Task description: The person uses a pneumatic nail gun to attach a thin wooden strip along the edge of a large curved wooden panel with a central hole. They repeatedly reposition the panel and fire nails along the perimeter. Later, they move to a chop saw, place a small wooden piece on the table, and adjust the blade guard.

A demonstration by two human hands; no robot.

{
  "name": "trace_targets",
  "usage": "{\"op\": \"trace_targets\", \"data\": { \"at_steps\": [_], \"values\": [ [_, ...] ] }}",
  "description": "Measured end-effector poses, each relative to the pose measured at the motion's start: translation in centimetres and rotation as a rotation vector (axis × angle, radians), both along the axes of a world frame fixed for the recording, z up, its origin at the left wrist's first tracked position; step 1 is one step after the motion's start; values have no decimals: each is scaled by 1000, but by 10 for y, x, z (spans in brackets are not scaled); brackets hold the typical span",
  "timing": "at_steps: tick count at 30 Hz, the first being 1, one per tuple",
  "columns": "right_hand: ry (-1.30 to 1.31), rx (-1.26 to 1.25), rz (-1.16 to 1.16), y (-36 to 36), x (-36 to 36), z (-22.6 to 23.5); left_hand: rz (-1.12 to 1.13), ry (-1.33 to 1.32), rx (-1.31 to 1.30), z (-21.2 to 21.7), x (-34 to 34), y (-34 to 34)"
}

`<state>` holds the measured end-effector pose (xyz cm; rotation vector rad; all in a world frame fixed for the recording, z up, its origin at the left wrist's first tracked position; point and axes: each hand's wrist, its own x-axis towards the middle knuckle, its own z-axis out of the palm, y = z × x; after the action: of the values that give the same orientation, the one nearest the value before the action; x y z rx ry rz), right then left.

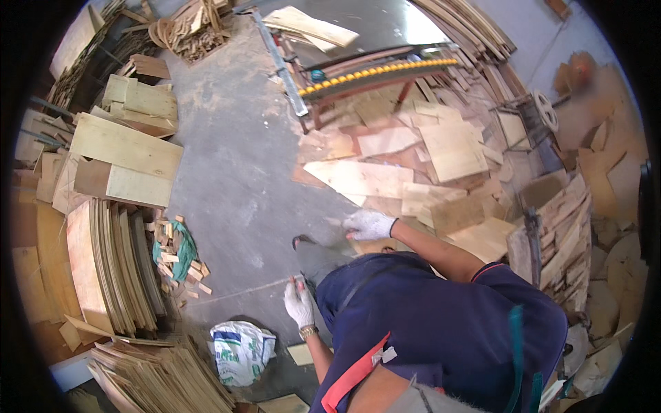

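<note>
Head view: a person in a dark blue shirt (441, 310) bends over a grey concrete floor (234, 165) strewn with thin, flat veneer sheets (385, 179), pale and ragged-edged. One white-gloved hand (370, 224) rests flat, fingers spread, touching a sheet at the pile's near edge; that sheet's long axis cannot be told. The other gloved hand (299, 305) hangs loosely curled, holding nothing, above the floor. Stacked boards (117, 265) stand on edge at left, beside a white sack (241, 351).
</note>
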<state>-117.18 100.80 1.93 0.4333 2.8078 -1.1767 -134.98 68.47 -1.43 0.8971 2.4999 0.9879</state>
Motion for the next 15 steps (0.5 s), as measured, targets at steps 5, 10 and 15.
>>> {"op": "trace_targets", "data": {
  "at_steps": [5,10,15],
  "values": [
    [-195,144,-46,45,-81,-30,16,-116,-51,-32,-106,10],
    [-312,121,-186,75,-190,9,126,-208,89,-14,-239,53],
    [-89,187,-352,122,-261,32,37,-209,-12,13,-365,129]
  ]
}}
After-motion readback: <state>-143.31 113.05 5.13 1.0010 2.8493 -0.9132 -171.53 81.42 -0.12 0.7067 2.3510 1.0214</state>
